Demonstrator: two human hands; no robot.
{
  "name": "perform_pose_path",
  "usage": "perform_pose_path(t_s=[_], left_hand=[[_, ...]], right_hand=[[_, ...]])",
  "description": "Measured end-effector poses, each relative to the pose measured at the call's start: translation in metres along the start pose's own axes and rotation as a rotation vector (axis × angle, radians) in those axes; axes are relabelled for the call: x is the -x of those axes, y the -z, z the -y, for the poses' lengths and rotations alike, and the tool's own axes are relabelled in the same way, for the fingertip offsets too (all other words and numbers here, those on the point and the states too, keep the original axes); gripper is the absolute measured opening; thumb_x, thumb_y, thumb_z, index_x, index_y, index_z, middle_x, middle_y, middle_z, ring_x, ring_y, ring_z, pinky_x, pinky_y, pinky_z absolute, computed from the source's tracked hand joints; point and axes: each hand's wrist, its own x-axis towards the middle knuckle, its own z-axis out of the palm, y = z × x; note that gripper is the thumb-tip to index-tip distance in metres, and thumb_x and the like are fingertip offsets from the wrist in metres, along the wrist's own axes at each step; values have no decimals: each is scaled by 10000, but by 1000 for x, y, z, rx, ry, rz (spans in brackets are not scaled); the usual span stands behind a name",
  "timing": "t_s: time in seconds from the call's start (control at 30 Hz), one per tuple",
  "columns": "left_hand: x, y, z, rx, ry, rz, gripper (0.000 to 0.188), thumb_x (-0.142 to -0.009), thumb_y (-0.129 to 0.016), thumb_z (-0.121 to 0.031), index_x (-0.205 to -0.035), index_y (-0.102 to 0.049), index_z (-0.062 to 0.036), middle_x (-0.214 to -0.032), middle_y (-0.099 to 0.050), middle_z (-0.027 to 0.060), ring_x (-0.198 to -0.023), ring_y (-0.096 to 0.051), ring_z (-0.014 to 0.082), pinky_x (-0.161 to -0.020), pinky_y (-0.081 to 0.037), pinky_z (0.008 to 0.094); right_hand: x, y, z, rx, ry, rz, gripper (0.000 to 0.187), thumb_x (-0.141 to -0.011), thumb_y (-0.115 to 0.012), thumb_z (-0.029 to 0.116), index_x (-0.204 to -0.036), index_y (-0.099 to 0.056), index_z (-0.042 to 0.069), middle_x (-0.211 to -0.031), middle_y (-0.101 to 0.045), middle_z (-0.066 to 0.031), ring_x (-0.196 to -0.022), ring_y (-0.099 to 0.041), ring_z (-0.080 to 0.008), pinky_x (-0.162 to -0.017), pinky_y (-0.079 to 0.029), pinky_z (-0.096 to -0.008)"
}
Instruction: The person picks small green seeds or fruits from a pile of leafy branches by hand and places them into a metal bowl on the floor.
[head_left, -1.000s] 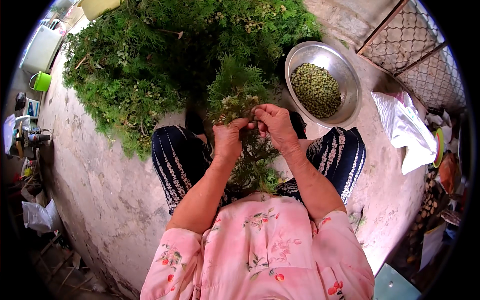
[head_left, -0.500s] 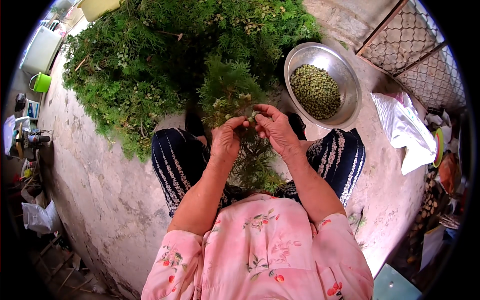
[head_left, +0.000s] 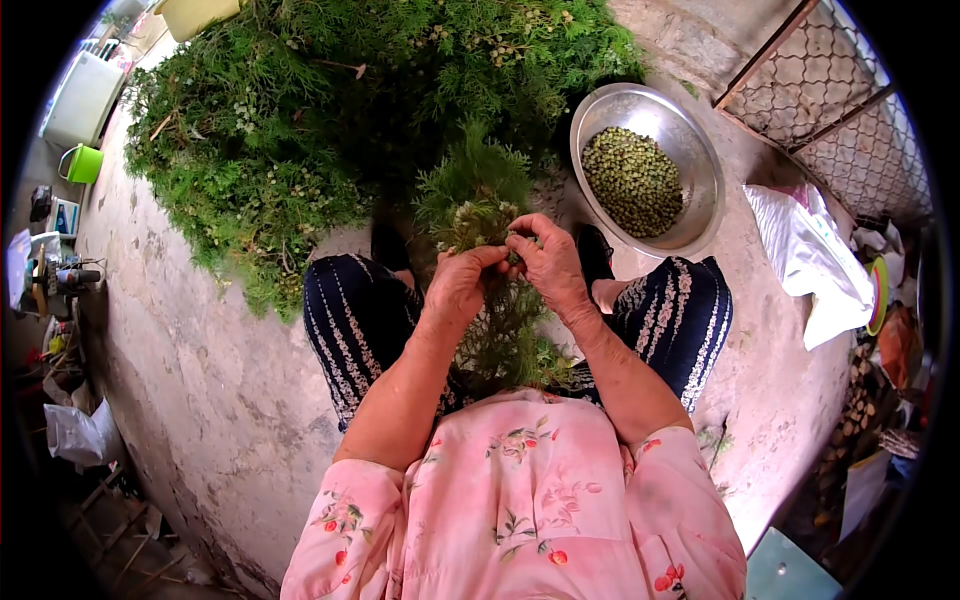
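Between my knees is a green conifer branch [head_left: 476, 185] with feathery leaves and small pale cones. My left hand [head_left: 458, 284] is closed round its stem, thumb and finger pinched near the cones. Close beside it, almost touching, my right hand [head_left: 549, 263] has its fingertips pinched at the same spot; a bit of green shows there, and the fingers hide most of it. More feathery sprigs [head_left: 508, 335] hang below my hands, over my lap. To the right, a wide metal basin [head_left: 702, 178] holds a heap of small green cones [head_left: 632, 182].
A large pile of conifer branches [head_left: 250, 170] covers the ground ahead and to the left. At the right lie a white sack [head_left: 808, 262] and a metal lattice gate [head_left: 815, 90]. A green bucket [head_left: 82, 164] stands far left, with clutter along both sides.
My hands have come closer together, the right fingers curling in to a pinch beside the left. The branch has shifted slightly to the right.
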Motion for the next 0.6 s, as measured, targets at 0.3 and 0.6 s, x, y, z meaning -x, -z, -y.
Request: perform_pose_path(t_s=[0.3, 0.6], left_hand=[[0, -6, 0, 54, -31, -7, 30, -768, -595, 21, -753, -585, 45, -626, -532, 67, -539, -493, 146, -505, -432, 269], [-6, 3, 4, 148, -17, -5, 43, -786, -591, 6, -775, -585, 46, -637, -527, 49, -544, -476, 136, -538, -439, 251]], right_hand=[[2, 2, -10, -646, -297, 70, 188, -891, -494, 144, -1016, -489, 3, -730, -554, -46, -553, -565, -126, -457, -416, -227], [1, 2, 0, -709, -270, 207, 191, -861, -477, 67, -1042, -479, 4, -815, -548, -62, -655, -562, -136, -567, -434, -215]])
